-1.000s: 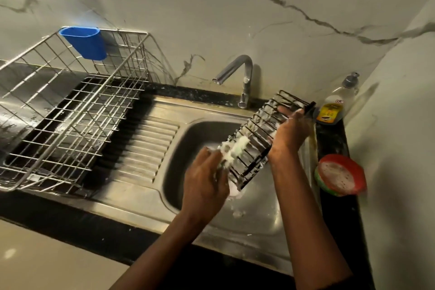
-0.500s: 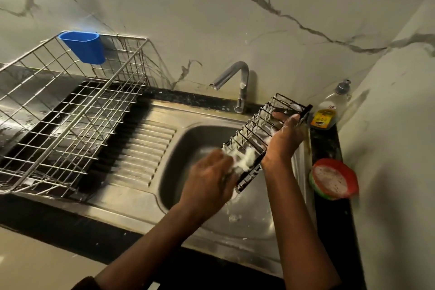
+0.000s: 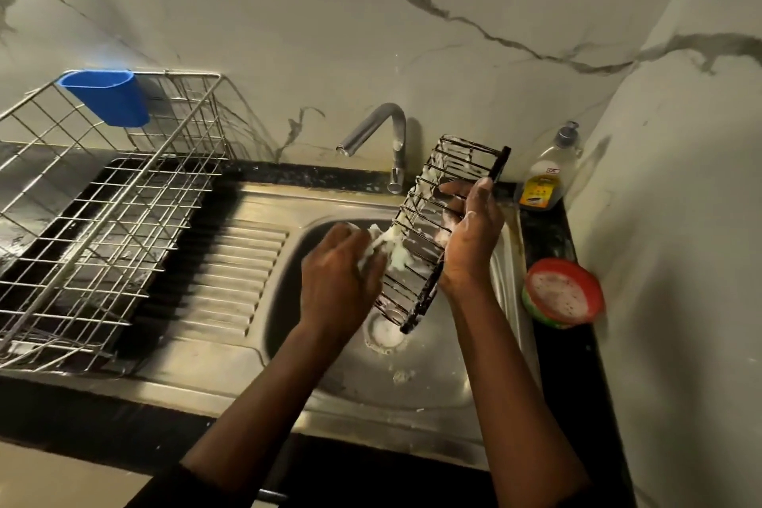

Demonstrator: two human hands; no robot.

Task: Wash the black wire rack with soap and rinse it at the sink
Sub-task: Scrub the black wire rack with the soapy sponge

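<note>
Rack: the black wire rack (image 3: 429, 227) was held over the stainless steel sink (image 3: 433, 384), tilted steeply with its far end up near the curved chrome tap (image 3: 383, 136) and its near end above the drain, probably so suds would run into the basin.
Right hand: the right hand (image 3: 470, 235) gripped the rack's right side, fingers (image 3: 453, 190) curled through the wires, steadying it.
Left hand: the left hand (image 3: 334, 276) was clenched around a white soapy scrubber (image 3: 385, 243), pressed against the rack's left face.
Foam: lather clung to the middle wires.
Tap: no water seen running, so this looked like the soaping stage, rinse not yet done.
Supplies: a clear pump bottle of dish soap (image 3: 544, 173) and a red round tub of soap paste (image 3: 563, 293) stood on the black worktop (image 3: 577, 384), right of the sink, within easy reach.
</note>
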